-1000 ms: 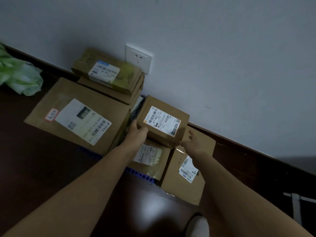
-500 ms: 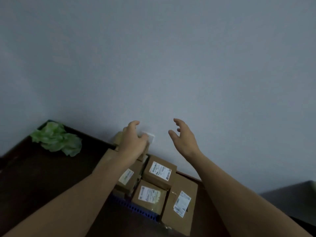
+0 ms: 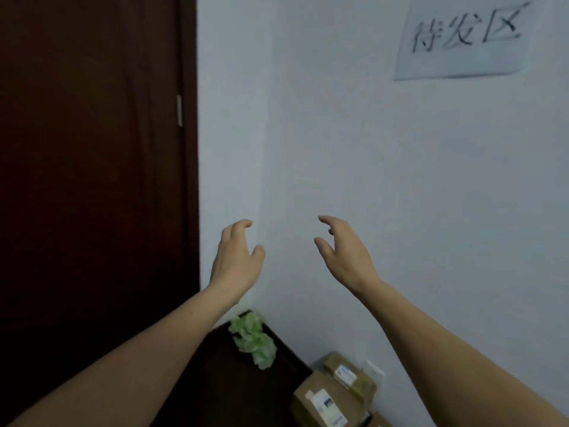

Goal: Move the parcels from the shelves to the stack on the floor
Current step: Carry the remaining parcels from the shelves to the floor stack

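1. Parcels (image 3: 334, 396): several labelled cardboard boxes sit stacked on the floor against the wall, at the lower edge of view.
2. Left hand (image 3: 235, 261) and right hand (image 3: 345, 254) are raised, each grip wide and empty.
3. Shelves are not visible, so I cannot tell how many remain.

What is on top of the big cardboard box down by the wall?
A smaller cardboard box with a white label sits on the big box, back against the wall. The big box's own top shows a white label. Anything beneath it is hidden or out of frame.
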